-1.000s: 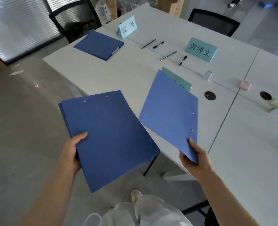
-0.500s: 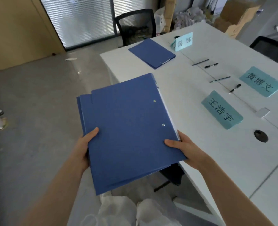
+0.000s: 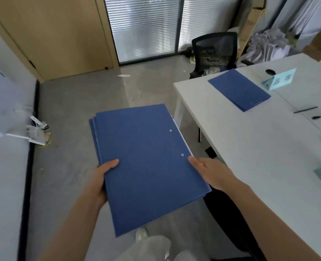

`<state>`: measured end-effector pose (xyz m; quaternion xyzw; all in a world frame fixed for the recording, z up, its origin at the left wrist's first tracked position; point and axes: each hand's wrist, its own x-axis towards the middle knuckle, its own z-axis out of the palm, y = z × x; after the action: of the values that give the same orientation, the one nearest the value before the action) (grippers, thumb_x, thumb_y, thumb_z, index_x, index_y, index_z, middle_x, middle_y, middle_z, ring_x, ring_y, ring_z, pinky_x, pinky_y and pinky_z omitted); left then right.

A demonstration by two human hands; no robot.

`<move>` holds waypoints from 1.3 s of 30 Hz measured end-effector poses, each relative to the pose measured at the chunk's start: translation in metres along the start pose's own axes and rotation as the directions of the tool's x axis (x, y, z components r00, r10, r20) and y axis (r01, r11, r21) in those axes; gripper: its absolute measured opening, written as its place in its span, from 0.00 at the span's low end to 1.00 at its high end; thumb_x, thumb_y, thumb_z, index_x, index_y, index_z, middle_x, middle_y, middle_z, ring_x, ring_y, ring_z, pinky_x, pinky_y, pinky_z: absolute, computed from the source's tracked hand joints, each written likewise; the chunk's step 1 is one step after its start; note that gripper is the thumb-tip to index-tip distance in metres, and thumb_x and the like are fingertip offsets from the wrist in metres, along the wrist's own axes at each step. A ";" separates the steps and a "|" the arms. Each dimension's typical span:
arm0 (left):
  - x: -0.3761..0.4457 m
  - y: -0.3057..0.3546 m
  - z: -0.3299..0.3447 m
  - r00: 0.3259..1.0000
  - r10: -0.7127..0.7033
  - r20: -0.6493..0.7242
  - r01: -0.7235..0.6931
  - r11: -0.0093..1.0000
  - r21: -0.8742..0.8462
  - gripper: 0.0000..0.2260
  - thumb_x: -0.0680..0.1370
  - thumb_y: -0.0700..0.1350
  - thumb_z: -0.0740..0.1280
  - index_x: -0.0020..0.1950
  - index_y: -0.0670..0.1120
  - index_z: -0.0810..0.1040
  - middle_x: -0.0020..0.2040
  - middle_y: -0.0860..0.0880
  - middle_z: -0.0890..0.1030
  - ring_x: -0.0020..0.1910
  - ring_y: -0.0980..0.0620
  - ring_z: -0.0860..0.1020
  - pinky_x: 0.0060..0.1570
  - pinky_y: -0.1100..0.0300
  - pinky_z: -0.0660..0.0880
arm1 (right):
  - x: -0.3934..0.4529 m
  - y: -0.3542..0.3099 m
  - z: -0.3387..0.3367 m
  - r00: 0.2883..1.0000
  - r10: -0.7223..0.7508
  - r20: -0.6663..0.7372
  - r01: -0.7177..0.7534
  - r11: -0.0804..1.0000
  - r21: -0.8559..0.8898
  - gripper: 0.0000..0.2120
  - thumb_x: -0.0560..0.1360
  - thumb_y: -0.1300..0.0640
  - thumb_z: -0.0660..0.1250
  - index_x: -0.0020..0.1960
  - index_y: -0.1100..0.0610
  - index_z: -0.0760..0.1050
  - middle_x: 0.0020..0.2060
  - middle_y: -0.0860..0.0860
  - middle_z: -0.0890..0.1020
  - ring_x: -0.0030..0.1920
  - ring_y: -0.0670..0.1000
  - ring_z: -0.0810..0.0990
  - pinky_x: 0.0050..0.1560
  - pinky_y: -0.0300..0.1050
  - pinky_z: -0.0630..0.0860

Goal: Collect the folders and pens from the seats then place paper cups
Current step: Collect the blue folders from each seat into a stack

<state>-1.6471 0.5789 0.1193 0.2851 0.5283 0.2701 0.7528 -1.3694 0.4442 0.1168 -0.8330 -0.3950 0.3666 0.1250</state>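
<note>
Currently logged, largest item first, as I read it from the remote feed:

Table (image 3: 250, 147): white; it carries what is left to collect. I judge I could lose track of the far seat's items if I turn away with the load before clearing them.

Stack of folders (image 3: 148, 162): blue, several deep, held over the floor in front of the body and just beside the table edge. Edges are staggered at the left side and white paper shows along the right edge. Risk, in my judgement: the lower folders may slide out or the loose sheets spill, because the stack is tilted and gripped only at its near sides.

Single folder (image 3: 238, 89): blue, flat on the far corner of the table, next to a pale name card (image 3: 280, 80). Not yet collected.

Left hand (image 3: 103, 178): grasps the left side of the stack, thumb on top, fingers hidden below.

Right hand (image 3: 210, 172): fingers lie straight along the right edge of the stack, steadying it; I cannot see a curl round it. If it lifts off to reach, the left hand alone may not hold the load level.

Pens (image 3: 314, 113): dark, thin, on the table well beyond the stack; still to be gathered.

Change since a second ago: two folders held apart, one per hand, are now merged into one stack; the view has swung left toward the door and blinds.
</note>
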 end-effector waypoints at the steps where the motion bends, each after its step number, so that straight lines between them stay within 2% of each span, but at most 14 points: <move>1: 0.010 0.013 -0.007 1.000 -0.002 0.013 0.002 1.000 -0.004 0.14 0.74 0.42 0.68 0.59 0.44 0.78 0.44 0.45 0.87 0.38 0.45 0.85 0.31 0.52 0.81 | 0.013 -0.019 0.002 1.000 0.006 0.016 -0.008 0.992 0.128 0.45 0.62 0.17 0.44 0.55 0.49 0.78 0.49 0.46 0.83 0.49 0.50 0.82 0.57 0.53 0.76; 2: 0.017 0.024 -0.011 1.000 -0.004 0.023 0.004 1.000 -0.005 0.16 0.72 0.43 0.70 0.59 0.44 0.78 0.45 0.45 0.87 0.38 0.44 0.85 0.31 0.52 0.81 | 0.025 -0.033 0.004 0.999 0.012 0.051 -0.027 0.956 0.293 0.44 0.62 0.17 0.46 0.58 0.47 0.77 0.54 0.46 0.83 0.52 0.49 0.82 0.60 0.54 0.75; 4: 0.039 0.047 -0.019 0.999 -0.017 0.038 0.017 1.000 0.002 0.22 0.67 0.43 0.73 0.61 0.43 0.78 0.47 0.44 0.86 0.40 0.44 0.85 0.32 0.52 0.81 | 0.045 -0.067 0.005 0.981 0.009 0.193 -0.127 0.781 0.611 0.33 0.70 0.24 0.51 0.59 0.44 0.78 0.55 0.45 0.84 0.54 0.49 0.83 0.61 0.52 0.75; 6: 0.060 0.067 -0.021 0.998 -0.024 0.060 0.024 1.000 0.009 0.25 0.65 0.45 0.71 0.61 0.43 0.78 0.49 0.43 0.86 0.41 0.44 0.85 0.33 0.52 0.81 | 0.061 -0.089 0.000 0.953 0.007 0.304 -0.246 0.606 0.756 0.26 0.75 0.30 0.55 0.57 0.45 0.80 0.52 0.46 0.86 0.52 0.49 0.85 0.57 0.50 0.77; 8: 0.080 0.085 -0.019 0.997 -0.023 0.072 0.022 0.999 0.026 0.25 0.65 0.46 0.72 0.62 0.43 0.78 0.52 0.43 0.85 0.43 0.43 0.85 0.35 0.51 0.82 | 0.081 -0.098 -0.003 0.949 -0.018 0.315 -0.257 0.536 0.804 0.23 0.75 0.34 0.61 0.59 0.48 0.79 0.52 0.49 0.86 0.52 0.52 0.85 0.58 0.53 0.78; 11: 0.119 0.111 -0.010 0.996 -0.043 0.081 0.038 0.998 0.058 0.21 0.69 0.45 0.72 0.62 0.44 0.78 0.53 0.43 0.85 0.44 0.43 0.85 0.38 0.50 0.81 | 0.123 -0.111 -0.005 0.970 -0.040 0.238 -0.177 0.553 0.814 0.21 0.74 0.41 0.68 0.64 0.47 0.73 0.53 0.49 0.85 0.51 0.54 0.85 0.56 0.57 0.80; 14: 0.155 0.131 0.006 0.997 -0.053 0.049 0.050 0.996 0.070 0.14 0.75 0.45 0.67 0.60 0.44 0.78 0.47 0.45 0.86 0.42 0.44 0.85 0.40 0.50 0.79 | 0.162 -0.122 -0.016 0.987 -0.058 0.150 -0.091 0.574 0.814 0.18 0.75 0.46 0.69 0.63 0.47 0.74 0.51 0.48 0.86 0.49 0.53 0.86 0.50 0.53 0.81; 17: 0.192 0.155 0.032 0.999 -0.046 0.017 0.045 0.996 0.071 0.11 0.76 0.46 0.66 0.57 0.45 0.79 0.43 0.46 0.87 0.39 0.45 0.85 0.40 0.50 0.78 | 0.207 -0.136 -0.039 0.991 -0.089 0.097 -0.024 0.601 0.799 0.18 0.75 0.46 0.69 0.63 0.47 0.74 0.52 0.46 0.85 0.50 0.51 0.85 0.51 0.52 0.82; 21: 0.244 0.192 0.072 0.997 -0.064 0.033 0.061 0.995 0.073 0.11 0.76 0.47 0.67 0.57 0.45 0.79 0.48 0.45 0.86 0.42 0.44 0.85 0.44 0.48 0.79 | 0.272 -0.155 -0.077 0.994 -0.097 0.059 0.017 0.637 0.771 0.15 0.76 0.48 0.68 0.62 0.44 0.73 0.52 0.44 0.84 0.47 0.48 0.86 0.46 0.46 0.82; 25: 0.295 0.229 0.103 0.996 -0.081 0.021 0.080 0.994 0.076 0.15 0.75 0.46 0.69 0.60 0.44 0.78 0.50 0.43 0.86 0.47 0.41 0.84 0.44 0.47 0.79 | 0.328 -0.171 -0.111 0.996 -0.078 0.047 0.016 0.656 0.754 0.14 0.76 0.47 0.68 0.61 0.43 0.72 0.52 0.44 0.84 0.46 0.47 0.86 0.42 0.43 0.82; 29: 0.341 0.262 0.126 0.996 -0.079 0.033 0.076 0.994 0.081 0.14 0.75 0.45 0.69 0.59 0.44 0.79 0.48 0.44 0.86 0.46 0.41 0.84 0.44 0.47 0.79 | 0.374 -0.184 -0.137 0.998 -0.050 0.031 0.010 0.668 0.744 0.19 0.75 0.44 0.68 0.63 0.45 0.69 0.55 0.45 0.82 0.49 0.49 0.85 0.45 0.47 0.82; 32: 0.380 0.287 0.142 0.996 -0.075 0.055 0.070 0.993 0.090 0.12 0.75 0.44 0.68 0.58 0.44 0.79 0.45 0.44 0.86 0.43 0.42 0.84 0.43 0.47 0.79 | 0.411 -0.195 -0.152 1.000 0.010 0.028 -0.028 0.666 0.745 0.24 0.74 0.42 0.68 0.65 0.46 0.64 0.56 0.48 0.80 0.49 0.51 0.84 0.43 0.47 0.82; 35: 0.425 0.316 0.156 0.992 -0.075 0.098 0.065 0.993 0.101 0.14 0.74 0.45 0.68 0.59 0.44 0.79 0.48 0.44 0.86 0.43 0.42 0.84 0.43 0.47 0.79 | 0.453 -0.208 -0.166 0.995 0.089 0.040 -0.088 0.637 0.766 0.28 0.73 0.39 0.68 0.66 0.47 0.62 0.56 0.50 0.81 0.48 0.52 0.85 0.46 0.51 0.83; 39: 0.489 0.364 0.176 0.985 -0.085 0.151 0.061 0.986 0.153 0.20 0.69 0.46 0.70 0.60 0.44 0.78 0.49 0.44 0.86 0.42 0.42 0.85 0.39 0.49 0.80 | 0.511 -0.231 -0.185 0.987 0.159 0.009 -0.099 0.566 0.818 0.26 0.73 0.39 0.67 0.65 0.51 0.67 0.53 0.50 0.82 0.48 0.53 0.85 0.50 0.54 0.82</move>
<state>-1.3739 1.1517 0.1148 0.3409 0.4960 0.1791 0.7783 -1.1548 0.9939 0.0992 -0.7199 -0.1158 0.4878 0.4800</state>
